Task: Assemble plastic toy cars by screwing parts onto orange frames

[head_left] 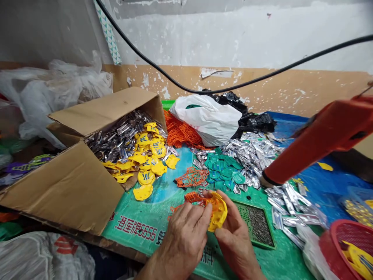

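Near the table's front edge, my right hand [237, 239] grips a curved yellow plastic piece [219, 217], its hollow inner side facing left. My left hand [188, 233] is closed at the orange plastic lattice frame [194, 197], whose end meets the yellow piece; its fingertips are partly hidden. Just beyond the hands another orange lattice frame [192, 178] lies flat. Right of my right hand is a green tray [269, 239] full of small metal screws or pins.
An open cardboard box [81, 186] at left spills yellow pieces [145, 177] and silvery parts. Green pieces [223, 169] and silver parts [247, 155] are heaped ahead. A red power tool [314, 144] reaches in from the right. A red basket [332, 245] stands front right. A black cable [186, 89] hangs across.
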### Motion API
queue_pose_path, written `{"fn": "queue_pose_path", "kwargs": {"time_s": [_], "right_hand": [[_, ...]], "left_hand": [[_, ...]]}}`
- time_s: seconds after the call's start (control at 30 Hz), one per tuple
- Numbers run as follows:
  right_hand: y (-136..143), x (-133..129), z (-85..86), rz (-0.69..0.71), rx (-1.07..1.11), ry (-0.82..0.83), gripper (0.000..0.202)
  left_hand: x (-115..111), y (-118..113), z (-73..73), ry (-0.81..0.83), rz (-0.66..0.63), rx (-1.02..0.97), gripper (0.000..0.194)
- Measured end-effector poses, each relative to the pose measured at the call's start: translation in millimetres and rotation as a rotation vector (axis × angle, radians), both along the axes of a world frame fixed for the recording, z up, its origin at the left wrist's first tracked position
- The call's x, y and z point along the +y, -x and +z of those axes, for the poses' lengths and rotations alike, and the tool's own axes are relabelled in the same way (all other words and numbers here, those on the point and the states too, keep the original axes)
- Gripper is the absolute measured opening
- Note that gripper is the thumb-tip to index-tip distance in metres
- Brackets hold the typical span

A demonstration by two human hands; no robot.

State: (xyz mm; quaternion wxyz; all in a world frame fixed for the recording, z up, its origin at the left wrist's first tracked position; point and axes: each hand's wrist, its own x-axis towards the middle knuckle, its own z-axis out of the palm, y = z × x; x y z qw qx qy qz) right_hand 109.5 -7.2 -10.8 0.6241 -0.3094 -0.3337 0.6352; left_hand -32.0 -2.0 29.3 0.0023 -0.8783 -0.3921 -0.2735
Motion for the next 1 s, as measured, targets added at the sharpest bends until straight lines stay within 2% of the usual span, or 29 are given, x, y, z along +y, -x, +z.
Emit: {"fn": "queue_pose_path", "kwargs": {"time_s": [0.3,0.57,1.0], "right_hand": [[-3.7,-2.2,1.0,-0.031,-0.012,0.01,0.071],[-5.4,-5.6,-10.1,-0.046,-0.059,-0.012,0.073],[-4.4,-3.3,-14.3,-0.067,-0.029,-0.057,0.072]], "left_hand": [[-1.9,-3.5,1.9,-0.088,-0.032,0.043,0.037],[-1.5,-4.1,-1.6,-0.098,-0.037,0.027,0.036],[2.4,-5.0,-6.4,-0.159,-0.059,-0.029,0.034]]}}
